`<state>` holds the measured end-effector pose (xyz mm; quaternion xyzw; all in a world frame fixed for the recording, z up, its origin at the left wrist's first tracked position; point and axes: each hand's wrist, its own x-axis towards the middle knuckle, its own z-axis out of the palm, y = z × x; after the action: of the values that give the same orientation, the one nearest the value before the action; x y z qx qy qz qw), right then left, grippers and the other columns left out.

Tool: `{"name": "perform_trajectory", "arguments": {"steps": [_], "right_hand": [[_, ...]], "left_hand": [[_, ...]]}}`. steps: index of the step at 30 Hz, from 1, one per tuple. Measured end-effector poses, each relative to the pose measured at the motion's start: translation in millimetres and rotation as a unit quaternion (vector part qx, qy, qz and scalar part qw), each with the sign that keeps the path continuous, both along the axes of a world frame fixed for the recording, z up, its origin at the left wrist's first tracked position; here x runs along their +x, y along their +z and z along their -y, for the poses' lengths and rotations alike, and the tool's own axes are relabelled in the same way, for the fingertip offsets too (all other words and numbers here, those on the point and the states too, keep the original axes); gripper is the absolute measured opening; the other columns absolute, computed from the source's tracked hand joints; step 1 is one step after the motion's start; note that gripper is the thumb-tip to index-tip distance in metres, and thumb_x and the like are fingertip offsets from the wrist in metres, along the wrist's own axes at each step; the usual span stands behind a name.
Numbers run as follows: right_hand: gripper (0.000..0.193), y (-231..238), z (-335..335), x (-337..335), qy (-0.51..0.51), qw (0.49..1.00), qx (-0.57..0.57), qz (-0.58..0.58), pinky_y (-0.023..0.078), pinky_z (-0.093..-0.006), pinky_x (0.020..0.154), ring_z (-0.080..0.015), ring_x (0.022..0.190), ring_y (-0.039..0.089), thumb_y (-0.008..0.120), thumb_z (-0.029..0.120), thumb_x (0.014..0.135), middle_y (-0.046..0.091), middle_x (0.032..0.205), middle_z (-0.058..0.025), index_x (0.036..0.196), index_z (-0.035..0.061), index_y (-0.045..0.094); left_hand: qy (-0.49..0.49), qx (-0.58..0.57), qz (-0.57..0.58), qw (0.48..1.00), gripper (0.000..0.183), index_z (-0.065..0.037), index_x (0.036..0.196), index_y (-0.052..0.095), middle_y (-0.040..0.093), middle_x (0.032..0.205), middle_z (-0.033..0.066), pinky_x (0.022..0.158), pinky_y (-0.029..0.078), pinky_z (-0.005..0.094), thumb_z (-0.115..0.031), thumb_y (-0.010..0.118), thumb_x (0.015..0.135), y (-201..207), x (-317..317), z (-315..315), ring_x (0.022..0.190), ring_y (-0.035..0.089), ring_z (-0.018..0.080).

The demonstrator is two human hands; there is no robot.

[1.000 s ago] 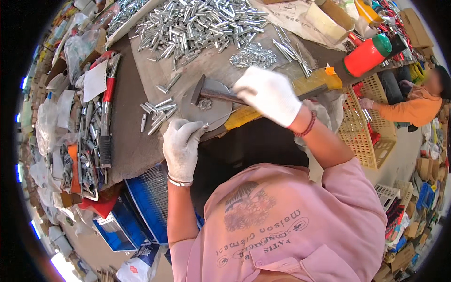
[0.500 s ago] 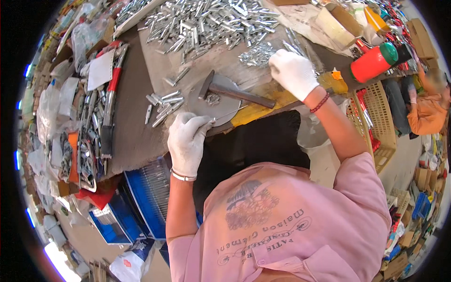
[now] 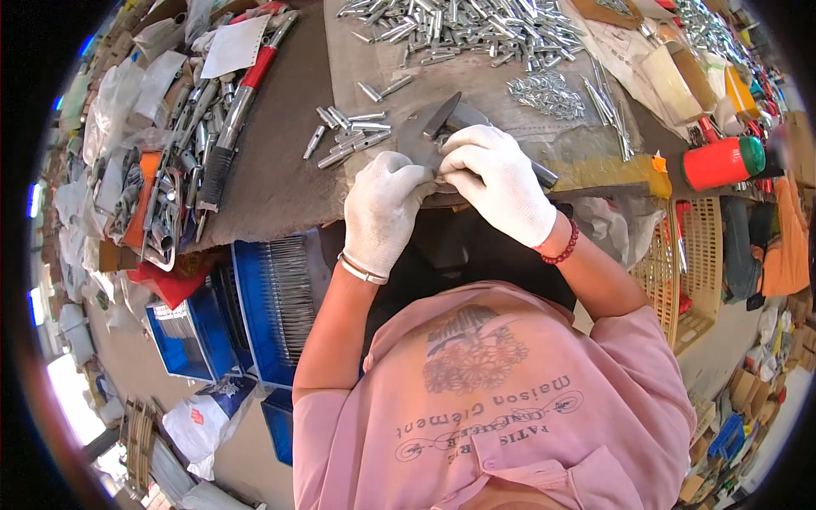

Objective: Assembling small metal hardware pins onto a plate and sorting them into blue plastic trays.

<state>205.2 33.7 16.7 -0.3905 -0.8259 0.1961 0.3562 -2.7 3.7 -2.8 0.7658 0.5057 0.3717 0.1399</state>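
Both my hands wear white gloves and meet at the near edge of the workbench. My left hand is closed in a pinch on a thin metal rod, which showed clearly a moment ago and is now mostly hidden by the fingers. My right hand is closed too, its fingertips against those of the left; whatever they pinch is too small or hidden to name. Beneath and behind the right hand lies a hammer, its handle partly covered. It rests on a rounded grey metal plate.
Left of the plate lie several short metal tubes; a big heap spreads behind. Small metal parts and long thin rods lie right of it. A red cylinder with green cap stands right. Blue bins sit below left.
My right hand has come from the pile of small metal parts down to my left hand, and their fingertips now meet. The whole view has shifted, with the bench higher in it.
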Motion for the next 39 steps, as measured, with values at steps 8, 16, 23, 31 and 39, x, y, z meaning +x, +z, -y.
{"name": "perform_trajectory", "arguments": {"steps": [8, 16, 23, 31, 39], "right_hand": [[0.007, -6.6, 1.6, -2.0, -0.002, 1.0, 0.022, 0.022, 0.051, -0.0426, 0.094, -0.0308, 0.103, 0.067, 0.077, 0.008, 0.084, 0.071, 0.107, -0.0056, 0.091, 0.0091, 0.073], [0.019, -6.7, 2.8, 1.2, 0.01, 0.989, 0.089, 0.121, 0.051, -0.0433, 0.094, -0.0299, 0.104, 0.066, 0.077, 0.011, 0.084, 0.069, 0.11, -0.0051, 0.103, 0.0114, 0.073], [0.035, 7.8, -6.1, 43.2, -0.125, 0.96, 0.008, 0.252, 0.056, -0.0446, 0.087, -0.0339, 0.099, 0.069, 0.075, 0.016, 0.09, 0.068, 0.105, -0.0126, 0.123, 0.0108, 0.07], [0.05, 32.2, 45.8, 54.5, -0.13, 0.988, 0.032, 0.076, 0.058, -0.0388, 0.081, -0.0313, 0.091, 0.07, 0.074, 0.001, 0.088, 0.067, 0.11, -0.0125, 0.136, 0.0154, 0.071], [0.046, 23.1, 50.7, 55.6, -0.1, 0.974, 0.098, 0.177, 0.056, -0.0365, 0.065, -0.0246, 0.074, 0.067, 0.069, 0.004, 0.088, 0.063, 0.093, -0.0045, 0.13, 0.0228, 0.075]], "left_hand": [[0.003, 0.015, 0.023, 1.0, 0.017, -0.012, 0.091, 0.075, 0.064, 0.09, 0.0077, 0.074, 0.053, 0.0438, -0.008, 0.084, 0.076, 0.0, -0.2, 1.9, 0.086, 0.066, 0.0328], [0.001, 0.053, 0.0, 0.999, 0.018, -0.013, 0.092, 0.076, 0.065, 0.089, 0.0079, 0.073, 0.054, 0.0442, -0.009, 0.084, 0.076, -1.0, 0.6, -2.4, 0.085, 0.066, 0.0331], [-0.007, 0.021, 0.035, 0.999, 0.015, -0.011, 0.091, 0.078, 0.066, 0.087, 0.0093, 0.073, 0.054, 0.0447, -0.01, 0.085, 0.078, -6.5, 1.2, -2.6, 0.084, 0.067, 0.0337], [-0.019, 0.026, 0.034, 0.999, 0.018, -0.009, 0.094, 0.079, 0.066, 0.087, 0.0109, 0.073, 0.055, 0.0437, -0.007, 0.086, 0.078, -5.3, -2.0, -4.8, 0.084, 0.068, 0.0338], [-0.023, 0.011, 0.055, 0.998, 0.018, -0.009, 0.094, 0.079, 0.065, 0.087, 0.01, 0.073, 0.054, 0.0428, -0.007, 0.086, 0.077, -4.5, -3.0, -4.7, 0.084, 0.067, 0.0328]]}}
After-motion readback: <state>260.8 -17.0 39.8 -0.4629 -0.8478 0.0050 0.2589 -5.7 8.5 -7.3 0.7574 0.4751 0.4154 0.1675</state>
